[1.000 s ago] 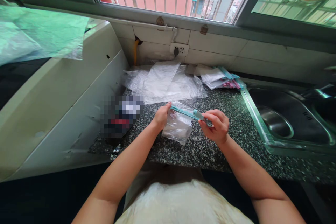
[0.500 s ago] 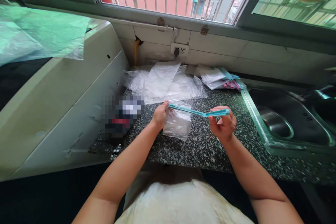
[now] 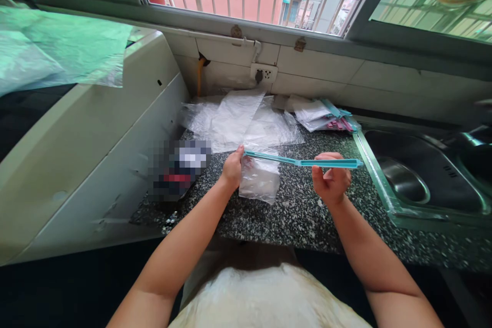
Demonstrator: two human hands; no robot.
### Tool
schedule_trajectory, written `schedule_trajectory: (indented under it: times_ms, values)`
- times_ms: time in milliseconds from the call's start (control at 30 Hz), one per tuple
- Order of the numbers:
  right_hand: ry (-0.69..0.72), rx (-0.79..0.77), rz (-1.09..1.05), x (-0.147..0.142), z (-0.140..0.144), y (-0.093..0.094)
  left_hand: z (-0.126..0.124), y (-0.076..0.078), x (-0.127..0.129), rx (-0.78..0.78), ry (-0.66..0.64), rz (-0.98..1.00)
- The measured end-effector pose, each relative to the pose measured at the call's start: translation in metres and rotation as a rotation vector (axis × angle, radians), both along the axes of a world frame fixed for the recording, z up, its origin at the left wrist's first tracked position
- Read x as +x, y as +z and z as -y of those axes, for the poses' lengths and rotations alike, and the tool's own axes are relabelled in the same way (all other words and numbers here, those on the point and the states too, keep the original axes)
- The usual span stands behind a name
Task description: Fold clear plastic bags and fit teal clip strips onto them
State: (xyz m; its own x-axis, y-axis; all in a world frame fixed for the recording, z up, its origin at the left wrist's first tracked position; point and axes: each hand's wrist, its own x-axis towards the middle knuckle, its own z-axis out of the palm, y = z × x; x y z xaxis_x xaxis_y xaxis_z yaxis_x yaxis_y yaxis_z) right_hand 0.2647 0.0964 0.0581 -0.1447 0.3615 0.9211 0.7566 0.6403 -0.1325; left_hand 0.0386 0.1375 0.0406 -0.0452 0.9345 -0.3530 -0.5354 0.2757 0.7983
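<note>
— Where is the teal sealing clip [image 3: 303,162]?

— Held level above the speckled bench [image 3: 300,215], stretched between both hands. The left hand [image 3: 232,169] pinches its left end together with the top edge of a small clear bag [image 3: 259,179], which hangs below the clip. The right hand [image 3: 331,180] is clenched around the clip's right half from beneath, the tip sticking out past it toward the sink [image 3: 423,174].

— What else lies around?

— Loose plastic bags [image 3: 238,120] behind, near the wall, and a pile of bags with more clips [image 3: 326,115] beside the sink.
</note>
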Motion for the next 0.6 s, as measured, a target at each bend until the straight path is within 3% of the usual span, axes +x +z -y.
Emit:
schedule_trajectory:
  times_ms: [400,600]
  values:
    - [0.093,-0.106,-0.179,-0.003,-0.003,-0.002,-0.003,-0.004,-0.002,0.040,0.073,0.041]
    - [0.091,-0.251,-0.396,-0.005,-0.006,-0.011,-0.005,-0.003,-0.003,0.022,0.116,0.022]
